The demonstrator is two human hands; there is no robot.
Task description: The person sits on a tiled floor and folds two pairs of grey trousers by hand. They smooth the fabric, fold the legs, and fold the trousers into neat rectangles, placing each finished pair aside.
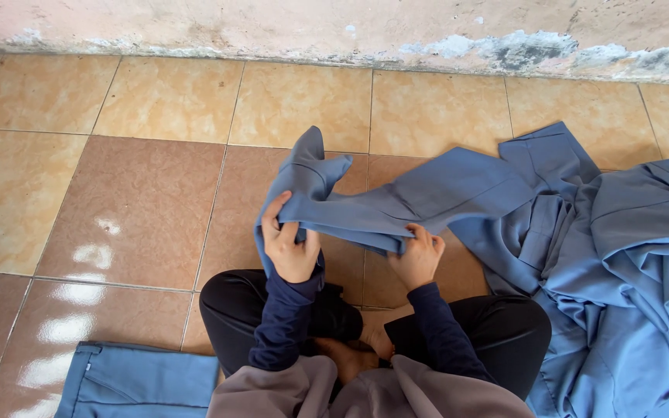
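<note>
Person sat cross-legged on the tiled floor (141,201); left hand (289,246) and right hand (418,255) each clenched on an edge of a blue garment (420,197), held above the lap just off the floor. Its far end ran right into a heap of blue cloth (629,263) lying on the floor. A folded blue piece (141,381) lay near left, apart from the hands.

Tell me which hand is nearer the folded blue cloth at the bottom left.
Left. The left hand is up and right of the folded cloth; the right hand is farther right. Both grip the blue garment.
</note>
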